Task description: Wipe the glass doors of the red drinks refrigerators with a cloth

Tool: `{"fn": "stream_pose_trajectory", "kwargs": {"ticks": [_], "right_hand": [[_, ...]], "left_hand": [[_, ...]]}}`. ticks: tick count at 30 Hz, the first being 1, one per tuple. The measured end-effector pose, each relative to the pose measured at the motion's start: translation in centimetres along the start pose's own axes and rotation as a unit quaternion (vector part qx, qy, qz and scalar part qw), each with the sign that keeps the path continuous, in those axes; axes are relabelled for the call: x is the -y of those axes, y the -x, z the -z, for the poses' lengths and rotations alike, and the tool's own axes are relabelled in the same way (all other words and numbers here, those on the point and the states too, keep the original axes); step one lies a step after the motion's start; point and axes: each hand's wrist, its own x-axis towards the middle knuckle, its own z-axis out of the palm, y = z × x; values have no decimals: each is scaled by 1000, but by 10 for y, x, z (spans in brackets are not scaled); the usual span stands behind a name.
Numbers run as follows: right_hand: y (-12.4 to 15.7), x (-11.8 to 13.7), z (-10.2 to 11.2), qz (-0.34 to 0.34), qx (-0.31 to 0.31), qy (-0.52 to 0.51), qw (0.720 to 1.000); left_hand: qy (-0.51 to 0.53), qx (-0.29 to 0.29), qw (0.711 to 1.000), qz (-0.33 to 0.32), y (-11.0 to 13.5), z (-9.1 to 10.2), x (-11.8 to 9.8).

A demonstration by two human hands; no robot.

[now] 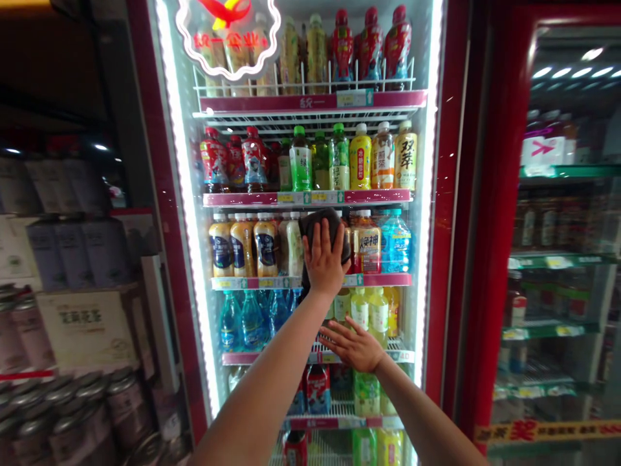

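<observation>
My left hand [326, 262] presses a dark folded cloth [310, 226] flat against the glass door of a lit drinks fridge, at the height of the third shelf. Its fingers point upward over the cloth, and the thumb lies by the cloth's right edge. Lower and to the right, my right hand [358, 344] has its fingers spread, holding nothing, at or close to the glass; whether it touches cannot be made out. Behind the glass, the cloth hides part of the bottle row [266, 243].
A neon sign [228, 39] glows at the door's upper left. Red frames [449, 213] border the fridge, with another glass-fronted fridge [557, 259] to the right. On the left stand shelves with several cans [77, 414] and boxes [82, 327].
</observation>
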Motion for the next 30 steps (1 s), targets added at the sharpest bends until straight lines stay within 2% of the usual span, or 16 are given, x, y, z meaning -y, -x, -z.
{"fn": "stream_pose_trajectory", "kwargs": {"ticks": [3, 5, 7, 8, 10, 12, 13, 15, 17, 20, 23, 25, 27, 30], "right_hand": [[1, -1, -3, 0, 12, -15, 1000], [1, -1, -4, -2, 15, -19, 1000], [0, -2, -4, -6, 14, -22, 1000], [0, -2, -4, -7, 12, -24, 1000], [-1, -3, -3, -8, 8, -28, 1000], [-1, -3, -3, -11, 12, -35, 999], [-1, -4, -3, -12, 15, -39, 999], [0, -4, -4, -14, 19, -49, 999], [0, -5, -6, -16, 24, -63, 998], [0, -6, -5, -23, 51, -93, 994], [-3, -8, -1, -35, 90, -126, 987], [-7, -8, 4, -38, 104, -136, 985], [-10, -8, 11, -37, 103, -133, 985], [-6, -10, 25, -38, 84, -112, 989]], "left_hand": [[-3, 52, 991, -121, 8, -3, -2], [-1, 88, 973, -216, 23, -3, 11], [10, 96, 960, -263, 33, -2, 26], [18, 84, 965, -249, 33, -1, 31], [31, 37, 986, -160, 24, -1, 30], [38, -1, 996, -77, 6, -3, 17], [38, -4, 997, -68, -3, -4, 7], [35, 19, 993, -115, -11, -6, -11], [23, 57, 979, -194, -4, -11, -21], [-2, 91, 953, -290, 31, -18, -19], [-18, 100, 930, -354, 58, -25, -13], [-21, 106, 922, -372, 57, -26, -14], [-22, 110, 925, -364, 44, -24, -16], [-21, 103, 950, -294, 27, -16, -15]]}}
